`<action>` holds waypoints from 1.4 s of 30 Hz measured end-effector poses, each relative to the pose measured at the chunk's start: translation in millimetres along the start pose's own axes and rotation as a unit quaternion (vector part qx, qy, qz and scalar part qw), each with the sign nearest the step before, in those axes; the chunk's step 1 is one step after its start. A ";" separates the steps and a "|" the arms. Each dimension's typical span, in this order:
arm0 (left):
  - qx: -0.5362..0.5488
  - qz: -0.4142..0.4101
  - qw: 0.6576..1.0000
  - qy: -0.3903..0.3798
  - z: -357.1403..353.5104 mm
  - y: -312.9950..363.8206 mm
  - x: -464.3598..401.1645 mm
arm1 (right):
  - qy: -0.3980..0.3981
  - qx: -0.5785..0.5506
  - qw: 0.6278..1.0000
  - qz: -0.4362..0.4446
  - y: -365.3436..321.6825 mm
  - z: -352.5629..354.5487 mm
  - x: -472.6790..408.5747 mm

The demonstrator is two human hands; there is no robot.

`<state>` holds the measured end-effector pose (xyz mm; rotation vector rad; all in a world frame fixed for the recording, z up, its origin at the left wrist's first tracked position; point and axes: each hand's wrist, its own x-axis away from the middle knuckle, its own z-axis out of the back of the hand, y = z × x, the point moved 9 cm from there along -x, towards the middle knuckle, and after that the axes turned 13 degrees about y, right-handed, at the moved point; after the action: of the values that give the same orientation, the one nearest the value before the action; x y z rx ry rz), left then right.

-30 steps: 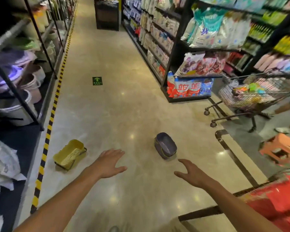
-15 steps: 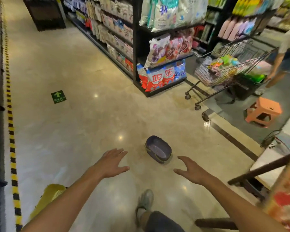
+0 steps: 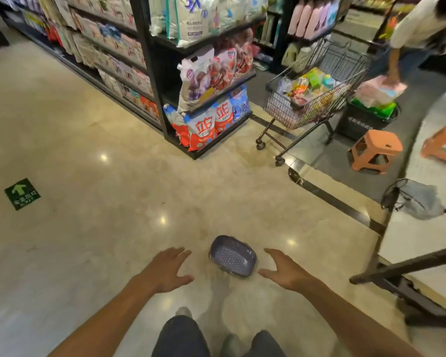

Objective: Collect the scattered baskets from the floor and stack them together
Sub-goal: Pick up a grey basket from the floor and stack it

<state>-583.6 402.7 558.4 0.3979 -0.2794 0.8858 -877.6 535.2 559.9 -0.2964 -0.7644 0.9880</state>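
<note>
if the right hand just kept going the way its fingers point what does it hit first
Probably the purple perforated plastic basket on the floor. The open right hand has its fingers aimed up-left, towards the basket's near right edge, with nothing between them. Depth is unclear, so it might pass just above the rim.

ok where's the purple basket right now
In the head view the purple basket lies on the floor, low and centre, between the open left hand and right hand, neither touching it, just ahead of the person's feet.
</note>
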 end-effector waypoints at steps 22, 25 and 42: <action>-0.011 -0.079 0.992 -0.100 -113.9 -80.8 -344.0 | 0.032 -0.073 0.946 -0.314 136.8 -118.7 -199.1; 0.024 -0.056 0.991 -0.121 -194.3 -86.7 -389.3 | 0.018 -0.075 0.935 -0.346 198.7 -181.6 -247.4; 0.305 0.009 0.951 -0.042 -536.7 -134.8 -524.4 | 0.160 -0.188 0.917 -0.315 416.1 -452.5 -412.4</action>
<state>-754.5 203.6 -157.4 1.0112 -0.0793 0.9646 -960.2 462.2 -172.1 -0.4917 -0.6773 0.1671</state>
